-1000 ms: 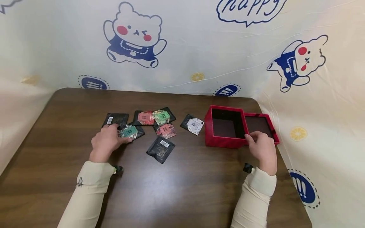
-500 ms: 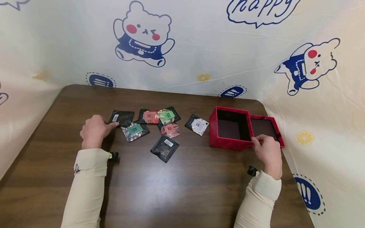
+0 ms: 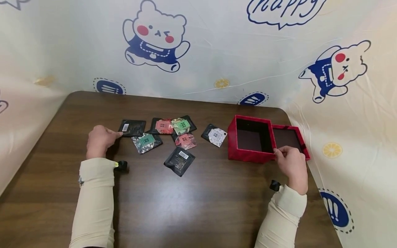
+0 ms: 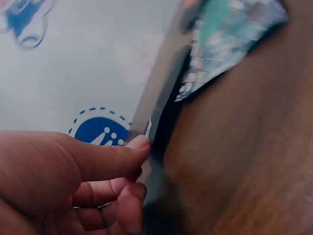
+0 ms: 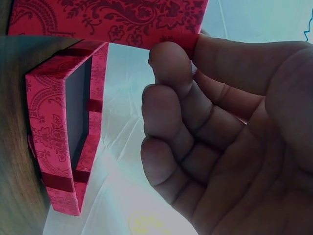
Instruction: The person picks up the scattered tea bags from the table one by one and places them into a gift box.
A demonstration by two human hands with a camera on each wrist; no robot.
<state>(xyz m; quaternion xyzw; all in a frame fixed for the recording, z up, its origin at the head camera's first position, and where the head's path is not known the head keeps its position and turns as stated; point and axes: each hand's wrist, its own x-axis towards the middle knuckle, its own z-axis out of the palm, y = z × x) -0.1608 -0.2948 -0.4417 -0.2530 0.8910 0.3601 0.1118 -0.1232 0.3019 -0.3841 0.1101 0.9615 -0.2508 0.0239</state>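
Observation:
My left hand (image 3: pixel 99 139) pinches the left edge of a flat black sachet (image 3: pixel 136 128) with a white barcode label. In the left wrist view that sachet (image 4: pixel 168 105) appears edge-on, at the tips of thumb and forefinger. A sachet with a teal label (image 3: pixel 147 140) lies just in front of it. On the right, my right hand (image 3: pixel 293 167) grips the near right corner of an open red box (image 3: pixel 248 156) between thumb and forefinger. The right wrist view shows the dark floral pattern on the box (image 5: pixel 122 19); its other fingers are curled below.
Red lid (image 3: pixel 288 137) lies hollow side up, right of the box. More sachets lie mid-table: red-label (image 3: pixel 162 126), green-label (image 3: pixel 182 126), pink-label (image 3: pixel 185 140), white-label (image 3: pixel 216 135), and a black one face down (image 3: pixel 180 161). A printed sheet (image 3: pixel 198 44) backs the wooden table.
My left hand has moved left, from over the black and teal-label sachets to the black sachet's left edge. The right hand keeps its grip on the box. The head view has shifted slightly.

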